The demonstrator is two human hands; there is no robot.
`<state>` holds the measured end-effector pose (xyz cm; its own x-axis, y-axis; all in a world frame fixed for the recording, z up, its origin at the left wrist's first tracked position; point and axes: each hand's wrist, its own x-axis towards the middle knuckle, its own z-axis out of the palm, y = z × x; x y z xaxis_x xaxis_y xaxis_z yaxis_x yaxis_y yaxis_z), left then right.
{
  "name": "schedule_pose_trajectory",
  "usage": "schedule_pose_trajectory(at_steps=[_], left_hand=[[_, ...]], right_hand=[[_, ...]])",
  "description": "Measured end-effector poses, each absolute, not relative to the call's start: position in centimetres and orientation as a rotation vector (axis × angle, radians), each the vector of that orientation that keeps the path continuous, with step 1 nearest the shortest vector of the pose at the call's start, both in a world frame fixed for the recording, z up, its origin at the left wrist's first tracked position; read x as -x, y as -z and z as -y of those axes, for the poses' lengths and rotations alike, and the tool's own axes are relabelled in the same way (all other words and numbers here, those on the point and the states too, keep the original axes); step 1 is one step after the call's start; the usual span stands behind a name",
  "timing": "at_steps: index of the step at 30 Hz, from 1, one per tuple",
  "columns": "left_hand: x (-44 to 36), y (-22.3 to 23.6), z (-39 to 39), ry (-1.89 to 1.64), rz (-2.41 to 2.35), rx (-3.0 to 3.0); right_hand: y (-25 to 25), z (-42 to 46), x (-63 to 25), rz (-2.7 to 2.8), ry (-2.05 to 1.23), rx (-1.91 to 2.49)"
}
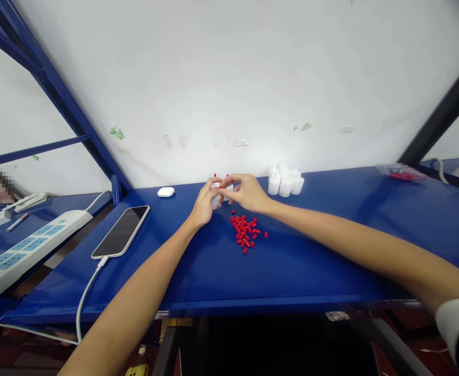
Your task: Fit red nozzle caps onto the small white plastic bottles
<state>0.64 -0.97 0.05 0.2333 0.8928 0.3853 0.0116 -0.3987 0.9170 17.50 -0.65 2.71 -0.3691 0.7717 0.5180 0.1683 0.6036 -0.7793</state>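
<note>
My left hand (pixel 203 204) is closed around a small white plastic bottle (pixel 216 200) near the back of the blue table. Fingers of my right hand (pixel 249 193) pinch a small red cap (pixel 220 188) at the bottle's top; the fingers partly hide it. Two red tips poke up behind my hands, and the white shapes under them are mostly covered. Just in front lies a loose pile of small red caps (pixel 245 230). Right of my right hand stands a cluster of several white bottles (pixel 285 184) without red caps.
On the blue table (pixel 311 271), a phone (pixel 122 232) with a charging cable and a white earbud case (pixel 165 192) lie to the left. A power strip (pixel 33 248) is farther left. A clear bag with red pieces (pixel 402 172) rests at the far right. Behind is a white wall.
</note>
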Motion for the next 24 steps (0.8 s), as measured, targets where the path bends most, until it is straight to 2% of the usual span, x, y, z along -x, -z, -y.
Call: schedule_pose_trajectory(at_steps=[8,21,24], left_hand=[[-0.9,-0.1,1.0,-1.333,-0.811,-1.613],[-0.8,-0.1,0.9,-1.332,-0.857,-1.651],[-0.7,-0.7,1.2,-1.403,-0.935,-1.635]], right_hand=[[-2.5,0.6,-17.2,1.653,-1.016,0.683],[-1.8,0.7,-17.2,1.820,-0.995,0.616],[-1.8,1.1,-17.4,1.902,-0.866,0.602]])
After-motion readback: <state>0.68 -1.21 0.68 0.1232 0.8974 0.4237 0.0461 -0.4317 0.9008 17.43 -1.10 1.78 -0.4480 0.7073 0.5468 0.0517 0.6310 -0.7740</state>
